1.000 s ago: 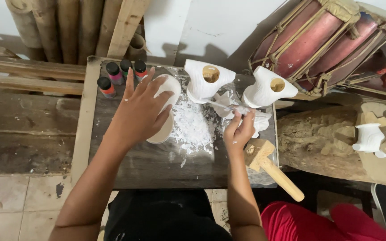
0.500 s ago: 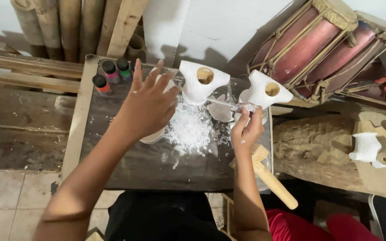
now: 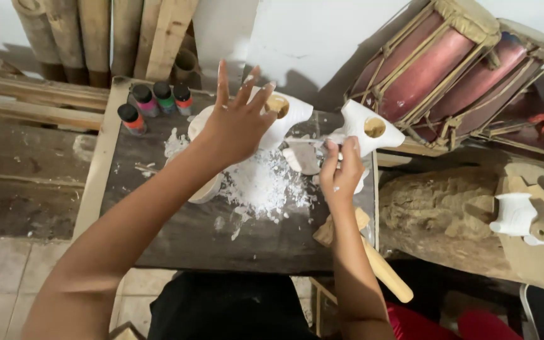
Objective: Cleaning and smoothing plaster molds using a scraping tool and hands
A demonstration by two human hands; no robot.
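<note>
My left hand (image 3: pixel 237 123) hovers with its fingers spread over a rounded white carved piece (image 3: pixel 204 186) on the dark wooden bench (image 3: pixel 177 233); the palm looks to rest on the piece, which it mostly hides. My right hand (image 3: pixel 341 171) pinches a thin blade-like tool (image 3: pixel 303 140) that points left. Just beyond stand two white carved pieces with round holes, one behind my left fingers (image 3: pixel 289 112) and one above my right hand (image 3: pixel 368 129). A pile of white shavings (image 3: pixel 266 186) lies between my hands.
Several small paint bottles (image 3: pixel 153 101) stand at the bench's back left. A wooden mallet (image 3: pixel 376 264) lies at its right front edge. Two red drums (image 3: pixel 448 63) lean at the back right, above a rough log (image 3: pixel 436 208) and another white carving (image 3: pixel 514 214). Bamboo poles (image 3: pixel 96 31) stand behind.
My left hand has opened from a cupped hold on the rounded white piece to spread fingers, shifting toward the holed carvings. The right hand stays by the shavings with the tool.
</note>
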